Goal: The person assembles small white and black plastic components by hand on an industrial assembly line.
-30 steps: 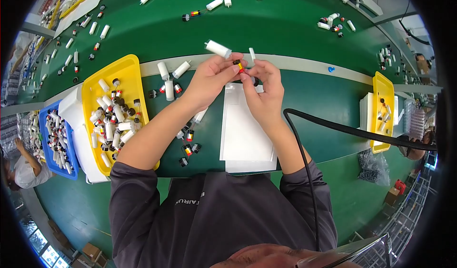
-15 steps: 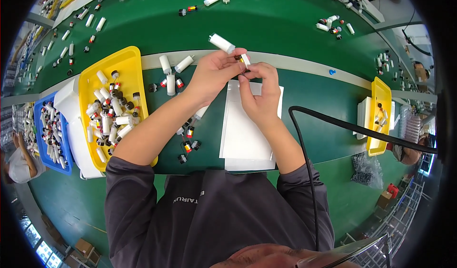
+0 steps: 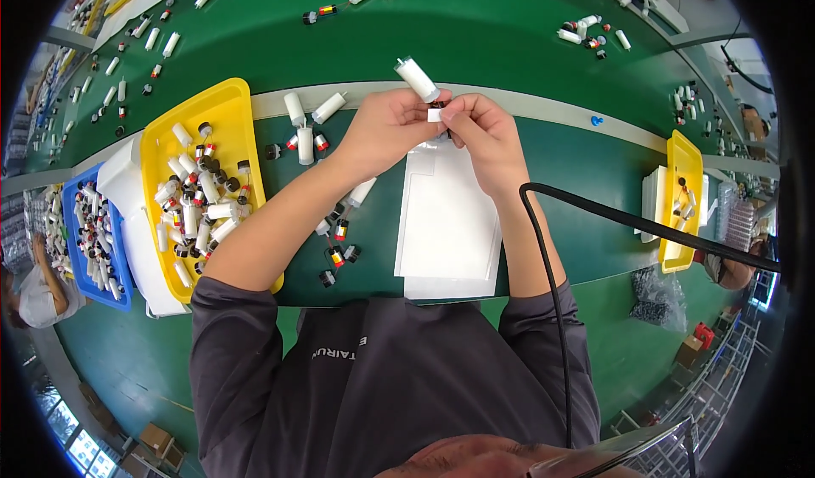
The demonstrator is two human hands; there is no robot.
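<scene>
My left hand (image 3: 386, 130) grips a white cylinder part (image 3: 417, 78) that sticks up and to the left from the fingers. My right hand (image 3: 480, 134) meets it from the right and pinches a small white piece (image 3: 435, 115) at the cylinder's lower end. Both hands hover over the top edge of a stack of white sheets (image 3: 450, 223) on the green table (image 3: 509, 36). A yellow tray (image 3: 229, 113) with several white cylinders and small red-and-black parts lies left of my left forearm.
Loose white cylinders (image 3: 307, 113) and small red-black parts (image 3: 338, 240) lie beside my left arm. A blue tray (image 3: 115, 295) sits far left, a second yellow tray (image 3: 683, 151) far right. A black cable (image 3: 594, 215) crosses my right forearm. Another person (image 3: 34, 287) is at the left rim.
The view has shifted slightly, so the hands sit a little lower in the frame. The hands stay together on the cylinder; the fingers have shifted around its lower end.
</scene>
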